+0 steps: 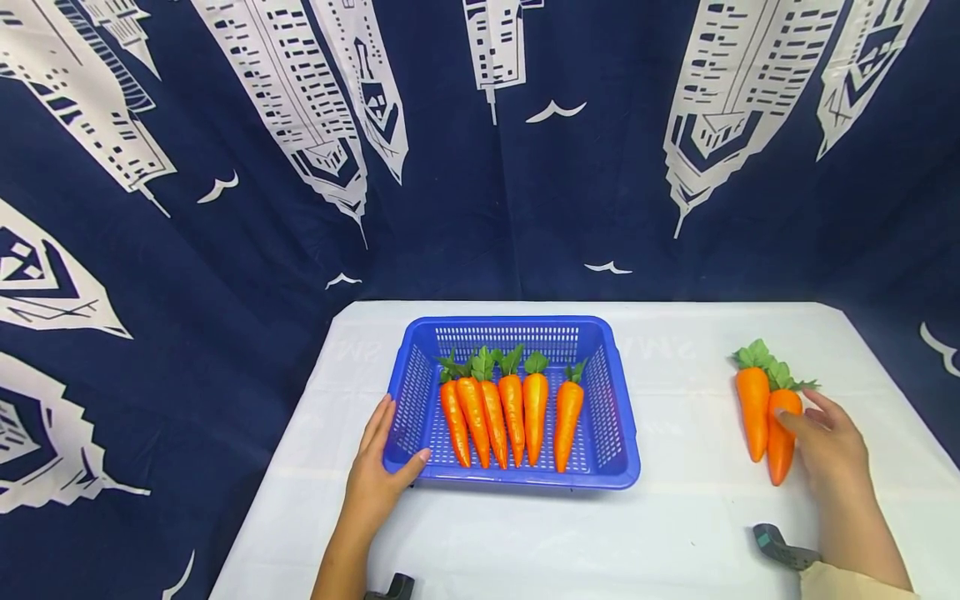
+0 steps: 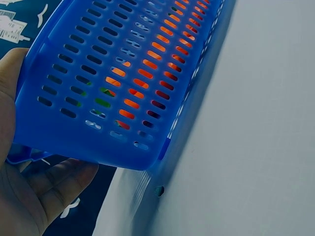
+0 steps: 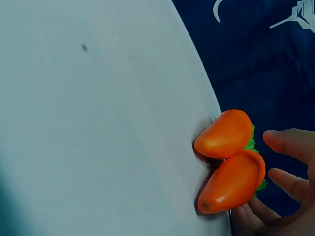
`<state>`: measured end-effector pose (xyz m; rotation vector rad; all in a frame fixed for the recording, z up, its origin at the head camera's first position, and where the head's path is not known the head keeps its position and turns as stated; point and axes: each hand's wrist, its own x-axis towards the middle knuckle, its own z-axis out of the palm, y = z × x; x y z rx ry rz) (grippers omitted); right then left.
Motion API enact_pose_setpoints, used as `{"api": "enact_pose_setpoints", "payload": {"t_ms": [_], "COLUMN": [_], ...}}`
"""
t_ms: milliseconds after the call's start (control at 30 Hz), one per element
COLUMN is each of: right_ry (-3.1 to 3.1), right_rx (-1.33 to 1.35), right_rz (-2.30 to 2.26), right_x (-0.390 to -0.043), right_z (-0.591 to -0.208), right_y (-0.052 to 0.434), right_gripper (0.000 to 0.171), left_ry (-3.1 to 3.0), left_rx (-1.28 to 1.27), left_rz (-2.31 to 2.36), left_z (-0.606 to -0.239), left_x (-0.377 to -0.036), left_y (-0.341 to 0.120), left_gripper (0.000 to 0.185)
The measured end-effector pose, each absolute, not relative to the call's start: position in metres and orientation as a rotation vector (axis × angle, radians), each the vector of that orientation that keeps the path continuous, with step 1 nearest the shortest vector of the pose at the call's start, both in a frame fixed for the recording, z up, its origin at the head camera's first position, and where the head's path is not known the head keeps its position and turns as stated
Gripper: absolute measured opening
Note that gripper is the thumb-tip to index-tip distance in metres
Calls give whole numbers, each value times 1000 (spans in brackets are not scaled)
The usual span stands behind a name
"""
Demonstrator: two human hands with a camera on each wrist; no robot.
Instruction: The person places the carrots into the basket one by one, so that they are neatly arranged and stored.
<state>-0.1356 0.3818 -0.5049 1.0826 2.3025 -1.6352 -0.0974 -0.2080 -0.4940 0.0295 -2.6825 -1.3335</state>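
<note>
A blue slotted basket [image 1: 517, 329] stands on the white table [image 1: 697, 517] and holds several orange carrots [image 1: 512, 408] side by side, leaves pointing away from me. My left hand [image 1: 393, 442] rests at the basket's front left corner, fingers straight along the left wall and thumb against the front rim. In the left wrist view the basket [image 2: 113, 59] lies against my palm. To the right, two loose carrots [image 1: 752, 408] lie together near the table's edge. My right hand [image 1: 806, 417] is spread over the right carrot [image 1: 780, 454], a fingertip touching it. The right wrist view shows the fingers [image 3: 290, 182] open beside the nearer carrot [image 3: 231, 183].
A dark blue curtain [image 1: 187, 275] printed with white buildings hangs behind the table and on both sides. The two loose carrots lie close to the table's right edge [image 3: 211, 98]. Bare tablecloth [image 1: 690, 400] stretches between the basket and the carrots. Wrist camera mounts [image 1: 780, 546] show at the bottom.
</note>
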Motion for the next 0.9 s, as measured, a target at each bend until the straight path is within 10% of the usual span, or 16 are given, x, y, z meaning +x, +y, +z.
{"api": "enact_pose_setpoints", "payload": {"t_ms": [900], "right_ry": [2471], "right_rx": [989], "right_rz": [-1383], "right_x": [-140], "right_z": [-513], "right_y": [390], "right_gripper": [82], "left_ry": [-2679], "left_rx": [27], "left_rz": [-1339], "left_z": [-494], "left_x": [-97], "left_y": [-208], "left_gripper": [93]}}
